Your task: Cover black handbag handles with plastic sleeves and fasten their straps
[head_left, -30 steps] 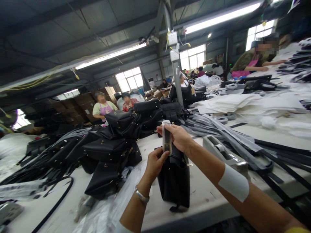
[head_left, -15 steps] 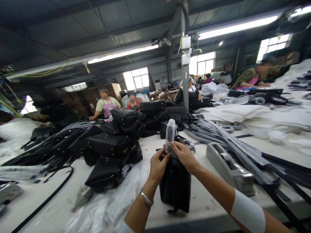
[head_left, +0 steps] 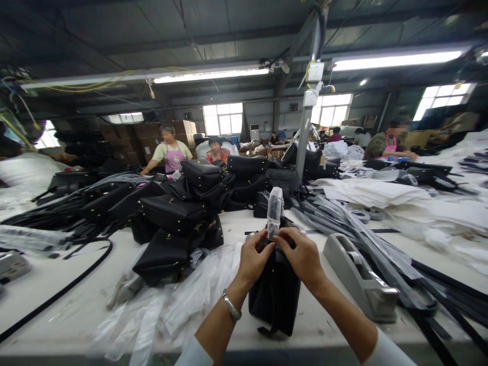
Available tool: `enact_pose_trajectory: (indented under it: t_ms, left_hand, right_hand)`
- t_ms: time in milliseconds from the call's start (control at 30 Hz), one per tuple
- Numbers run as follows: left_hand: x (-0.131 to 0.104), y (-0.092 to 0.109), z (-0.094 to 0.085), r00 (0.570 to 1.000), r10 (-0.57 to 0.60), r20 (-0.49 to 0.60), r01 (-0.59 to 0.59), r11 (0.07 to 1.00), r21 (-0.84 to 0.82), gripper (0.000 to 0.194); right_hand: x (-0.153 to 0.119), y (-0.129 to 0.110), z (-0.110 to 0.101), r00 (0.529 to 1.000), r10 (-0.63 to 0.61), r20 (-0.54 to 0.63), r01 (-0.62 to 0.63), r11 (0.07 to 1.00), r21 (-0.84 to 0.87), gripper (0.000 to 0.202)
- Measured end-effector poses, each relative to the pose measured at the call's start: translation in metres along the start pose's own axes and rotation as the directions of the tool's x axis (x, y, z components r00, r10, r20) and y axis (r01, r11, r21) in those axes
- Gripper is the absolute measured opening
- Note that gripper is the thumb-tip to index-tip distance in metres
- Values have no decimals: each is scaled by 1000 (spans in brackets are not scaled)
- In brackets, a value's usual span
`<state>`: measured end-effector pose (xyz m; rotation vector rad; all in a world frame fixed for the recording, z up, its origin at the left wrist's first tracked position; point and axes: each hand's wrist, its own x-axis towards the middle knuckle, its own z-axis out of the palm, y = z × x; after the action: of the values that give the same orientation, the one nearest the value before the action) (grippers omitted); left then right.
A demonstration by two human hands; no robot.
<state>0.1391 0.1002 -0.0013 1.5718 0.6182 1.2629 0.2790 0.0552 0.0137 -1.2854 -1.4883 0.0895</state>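
A black handbag [head_left: 276, 300] stands on the table right in front of me, its narrow side facing me. From its top rises a handle wrapped in a clear plastic sleeve [head_left: 275, 208]. My left hand [head_left: 252, 258] is closed in a pinch at the lower end of the sleeve, from the left. On the other side, my right hand [head_left: 302, 254] pinches the same lower end. Both sets of fingertips nearly meet there and hide what lies between them.
Black handbags [head_left: 171, 218] are piled left of centre, with loose clear plastic sleeves [head_left: 198, 300] before them. A grey tape dispenser [head_left: 360, 279] stands to the right, beside wrapped straps [head_left: 358, 229]. White sheets [head_left: 373, 185] lie farther back. Several co-workers [head_left: 173, 155] are across the table.
My right hand has come lower and closer around the base of the sleeve, level with my left hand. The view has levelled and shifted slightly. The bag stays in place.
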Motion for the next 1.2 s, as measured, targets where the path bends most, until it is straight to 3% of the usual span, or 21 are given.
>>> enact_pose_trajectory:
  t_ms: [233,433,600,833,1033,1200]
  left_hand:
    - [-2,-1,-1,998,-57,15,59,987,-147,45]
    - [-7,7,-7,985,-80,152,123,946,-300,43]
    - [-5,6,-6,991,-134,16,134,971,-200,35]
    - [-14,-9,-2,981,-186,-50,176,970,-169,36]
    - [-17,-4,-4,986,-158,-42,155,986,-66,32]
    - [-15,9,-5,993,-117,22,119,986,-120,44]
  right_hand:
    - [-5,0,0,988,-97,123,103,994,-41,13]
    - [-8,6,-7,992,-48,114,41,997,62,17]
    - [-7,8,-7,989,141,37,-145,976,165,35]
    - [6,-13,3,959,219,181,-276,869,411,49]
    - [37,-30,4,940,243,240,-335,794,508,44]
    - [30,-27,12,952,210,221,-294,828,478,46]
